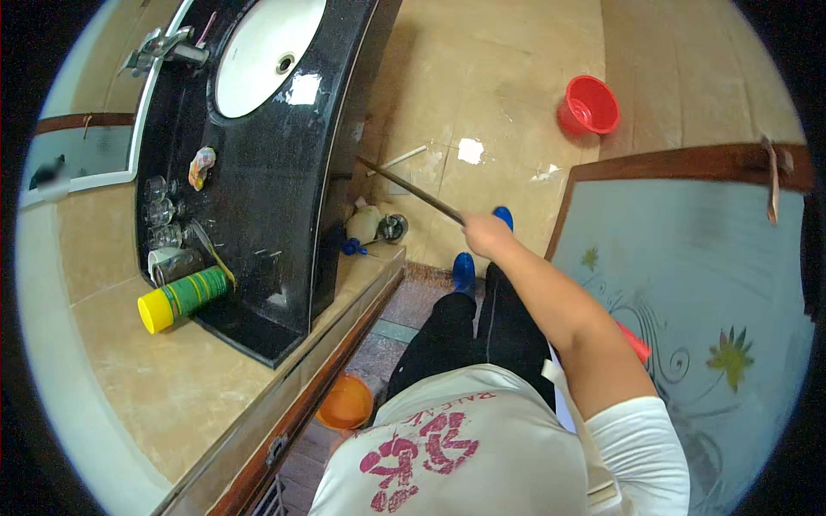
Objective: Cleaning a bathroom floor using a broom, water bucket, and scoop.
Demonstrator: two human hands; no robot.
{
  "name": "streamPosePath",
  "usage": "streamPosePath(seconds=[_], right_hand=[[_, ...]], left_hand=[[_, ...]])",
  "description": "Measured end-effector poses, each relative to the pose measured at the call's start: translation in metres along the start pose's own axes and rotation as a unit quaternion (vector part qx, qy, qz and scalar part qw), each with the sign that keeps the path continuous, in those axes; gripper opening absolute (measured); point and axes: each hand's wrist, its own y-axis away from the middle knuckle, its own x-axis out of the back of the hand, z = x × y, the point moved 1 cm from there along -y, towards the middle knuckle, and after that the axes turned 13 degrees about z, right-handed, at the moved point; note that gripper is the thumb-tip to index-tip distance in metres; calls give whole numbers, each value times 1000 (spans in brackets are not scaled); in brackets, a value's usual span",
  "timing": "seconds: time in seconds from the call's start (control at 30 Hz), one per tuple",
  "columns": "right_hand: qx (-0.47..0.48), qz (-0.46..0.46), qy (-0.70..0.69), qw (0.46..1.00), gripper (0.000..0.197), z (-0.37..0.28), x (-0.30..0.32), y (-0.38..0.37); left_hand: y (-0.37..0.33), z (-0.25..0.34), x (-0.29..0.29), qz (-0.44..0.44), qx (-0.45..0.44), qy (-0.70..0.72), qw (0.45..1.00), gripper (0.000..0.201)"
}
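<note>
Dark pole (pixel 422 196) grasped by right hand (pixel 486 236), slanted far-left over floor (pixel 516 52), end lost at table (pixel 267 193) edge. Left hand not made out; grip cannot be told. Step judged: reaching below table; steady hold, white stick (pixel 403 158) avoided, called for next.

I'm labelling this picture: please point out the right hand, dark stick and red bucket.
Right hand (pixel 487 235), head view, back of the hand.
Dark stick (pixel 430 201), head view, middle of the shaft.
Red bucket (pixel 595 88), head view, inner wall.
</note>
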Motion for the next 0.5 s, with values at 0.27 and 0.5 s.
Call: streamPosePath(seconds=[0.27, 0.5], right_hand=[[11, -25, 73, 997, 41, 81, 17, -122], [-115, -75, 33, 990, 40, 133, 77, -88]], left_hand=[[16, 32, -56, 50, 47, -25, 997, 23], [46, 43, -81, 95, 88, -54, 990, 23]])
